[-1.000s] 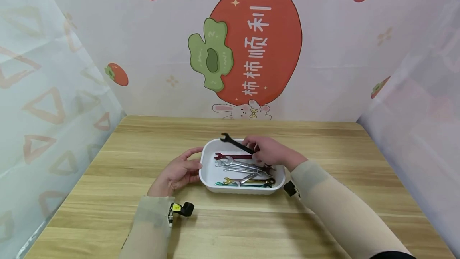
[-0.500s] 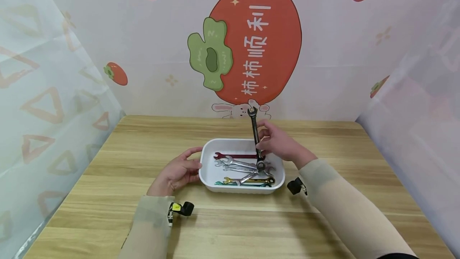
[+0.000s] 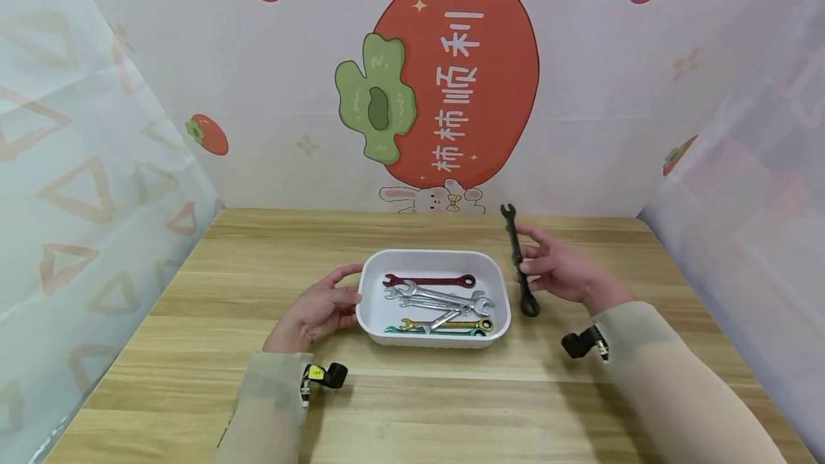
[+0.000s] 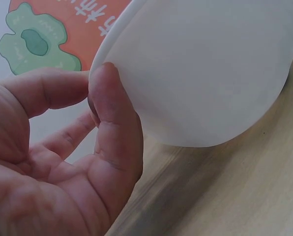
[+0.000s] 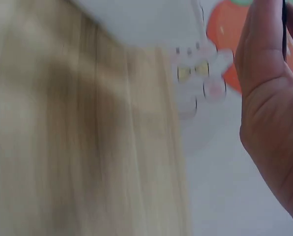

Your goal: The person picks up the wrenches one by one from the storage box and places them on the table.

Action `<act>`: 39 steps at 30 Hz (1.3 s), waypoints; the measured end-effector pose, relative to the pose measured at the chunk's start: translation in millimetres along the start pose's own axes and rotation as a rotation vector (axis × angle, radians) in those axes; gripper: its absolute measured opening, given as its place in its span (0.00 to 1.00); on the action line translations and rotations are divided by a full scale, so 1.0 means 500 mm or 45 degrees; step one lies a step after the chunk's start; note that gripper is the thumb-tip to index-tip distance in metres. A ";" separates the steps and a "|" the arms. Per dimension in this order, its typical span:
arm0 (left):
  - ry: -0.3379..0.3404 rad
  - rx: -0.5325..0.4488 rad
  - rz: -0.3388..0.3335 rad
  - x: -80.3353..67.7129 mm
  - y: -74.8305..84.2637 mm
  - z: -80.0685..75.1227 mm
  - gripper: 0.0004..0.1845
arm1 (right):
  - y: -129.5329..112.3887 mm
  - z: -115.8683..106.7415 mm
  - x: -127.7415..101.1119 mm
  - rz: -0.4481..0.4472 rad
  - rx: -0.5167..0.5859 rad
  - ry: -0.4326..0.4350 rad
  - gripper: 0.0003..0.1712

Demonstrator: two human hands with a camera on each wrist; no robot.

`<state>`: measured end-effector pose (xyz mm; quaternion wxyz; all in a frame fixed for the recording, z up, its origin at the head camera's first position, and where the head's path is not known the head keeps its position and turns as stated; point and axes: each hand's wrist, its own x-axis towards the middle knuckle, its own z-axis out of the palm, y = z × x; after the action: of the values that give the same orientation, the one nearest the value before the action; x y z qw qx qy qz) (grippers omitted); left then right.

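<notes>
A black combination wrench [image 3: 518, 258] stands nearly upright just right of the white tray [image 3: 428, 341], its open end up and its ring end down. My right hand [image 3: 559, 269] pinches it near the middle, thumb against fingers. In the right wrist view only a thin dark edge of it shows beside the hand [image 5: 272, 93]. At the tray's left end, my left hand [image 3: 317, 310] holds the rim; the left wrist view has thumb and fingers pinching the tray wall [image 4: 200, 73]. Inside lie a red wrench [image 3: 428, 281], several silver wrenches [image 3: 441, 298], a gold wrench [image 3: 445, 324] and a teal wrench [image 3: 445, 332].
The tray rests on a wood-grain table [image 3: 425, 414]. Behind the table's far edge hangs a printed backdrop [image 3: 290, 77] with persimmon pictures. More printed sheets [image 3: 97, 163] close off both sides.
My right hand has lifted the black wrench from the tray, turned it upright and carried it right, past the tray's right end. The left hand and tray have stayed in place.
</notes>
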<state>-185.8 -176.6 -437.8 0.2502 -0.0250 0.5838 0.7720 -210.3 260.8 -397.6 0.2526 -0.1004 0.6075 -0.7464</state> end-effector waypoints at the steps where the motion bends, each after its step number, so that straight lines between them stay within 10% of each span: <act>1: 0.000 0.003 0.002 0.000 0.000 -0.001 0.35 | 0.003 -0.016 -0.011 0.000 -0.002 0.004 0.44; 18: -0.016 0.001 0.004 0.008 0.013 -0.001 0.35 | 0.047 -0.225 -0.210 0.321 -0.466 0.247 0.49; 39: -0.008 0.013 0.000 0.007 0.012 -0.005 0.35 | 0.010 -0.312 -0.313 0.608 -0.880 0.578 0.46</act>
<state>-192.0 -178.8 -434.2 0.2519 -0.0213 0.5869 0.7691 -147.2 471.8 -415.4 0.2298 0.1294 0.8660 -0.4248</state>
